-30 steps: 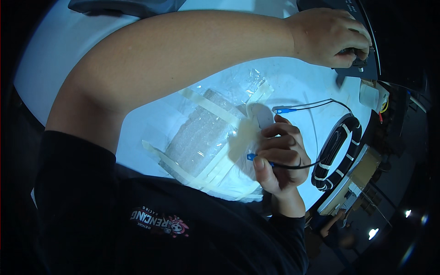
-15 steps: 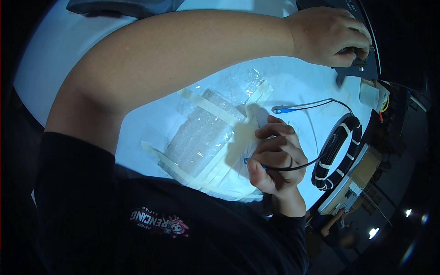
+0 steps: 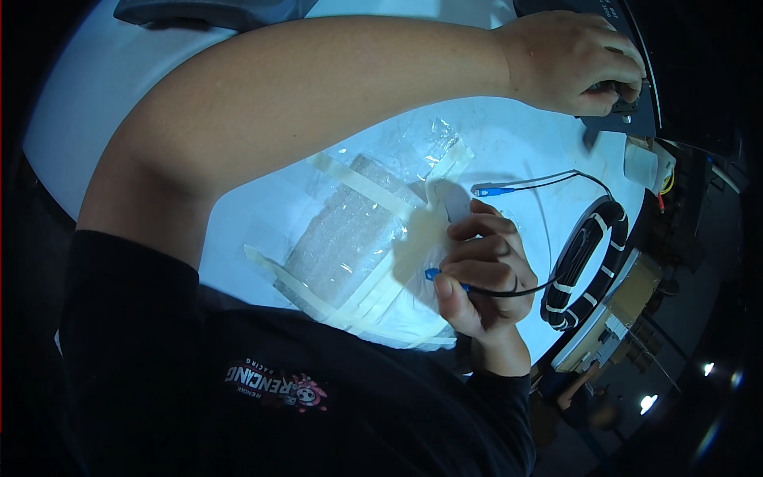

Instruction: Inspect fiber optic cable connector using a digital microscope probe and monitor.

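Observation:
My right hand (image 3: 486,274) pinches a blue fibre-optic connector (image 3: 432,273) between thumb and fingers, above a clear plastic-wrapped package. Its black cable runs right, to a coiled black cable (image 3: 584,262) bound with white ties. The cable's other blue connector (image 3: 494,191) rests on the white table just beyond that hand. My left arm stretches across the top, and my left hand (image 3: 576,67) is closed around a small dark part with a metal tip (image 3: 626,119), at a black device (image 3: 636,87). The fingers hide most of this part.
The plastic-wrapped package (image 3: 342,238), crossed by pale tape strips, lies close to my body. A dark grey case-like object (image 3: 214,11) stands at the far left. Beyond the coil are a translucent tub (image 3: 640,165), a cardboard box (image 3: 636,290) and a person (image 3: 584,389).
My right hand has shifted slightly to the right, and more of the blue connector shows past the thumb. My left hand looks still.

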`<state>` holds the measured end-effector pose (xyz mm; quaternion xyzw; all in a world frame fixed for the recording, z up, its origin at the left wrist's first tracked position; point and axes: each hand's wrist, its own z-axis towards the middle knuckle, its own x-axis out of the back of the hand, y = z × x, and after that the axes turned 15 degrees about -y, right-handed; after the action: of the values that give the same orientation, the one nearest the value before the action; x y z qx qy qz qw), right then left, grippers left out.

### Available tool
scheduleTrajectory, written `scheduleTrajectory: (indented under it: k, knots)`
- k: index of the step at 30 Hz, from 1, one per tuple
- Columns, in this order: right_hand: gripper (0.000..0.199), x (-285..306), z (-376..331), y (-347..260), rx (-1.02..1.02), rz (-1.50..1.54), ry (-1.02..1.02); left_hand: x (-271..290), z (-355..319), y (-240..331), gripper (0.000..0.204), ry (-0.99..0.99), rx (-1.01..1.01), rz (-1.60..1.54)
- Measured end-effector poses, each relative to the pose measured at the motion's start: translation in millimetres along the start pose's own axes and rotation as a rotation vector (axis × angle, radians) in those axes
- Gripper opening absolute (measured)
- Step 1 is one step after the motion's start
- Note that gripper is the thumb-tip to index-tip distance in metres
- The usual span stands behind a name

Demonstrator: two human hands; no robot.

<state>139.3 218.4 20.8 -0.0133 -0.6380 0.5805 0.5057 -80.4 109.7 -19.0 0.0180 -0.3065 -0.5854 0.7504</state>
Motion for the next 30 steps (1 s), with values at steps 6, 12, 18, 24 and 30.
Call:
scheduleTrajectory:
  k: [6, 12, 18, 24, 30]
  knots:
    - [0.016, 1.5, 0.4, 0.9, 0.017, -0.028, -0.051, 3.3, -1.7, -3.0, 0.011, 0.129, -0.166, -0.249]
    - [0.017, 0.0, 0.7, 1.6, -0.016, -0.019, 0.005, 14.3, -5.7, 3.9, 0.010, 0.091, -0.147, -0.260]
    - [0.018, 0.2, 0.0, 1.6, 0.014, -0.004, -0.006, 4.2, -1.2, -1.3, 0.011, 0.098, -0.131, -0.270]
    - [0.017, 0.0, 0.8, 0.3, 0.018, -0.016, -0.042, 4.8, -1.6, -2.0, 0.012, 0.130, -0.164, -0.270]
    - [0.017, -0.4, 1.3, 0.2, 0.002, -0.027, -0.023, 3.9, -2.3, -2.4, 0.012, 0.115, -0.160, -0.254]
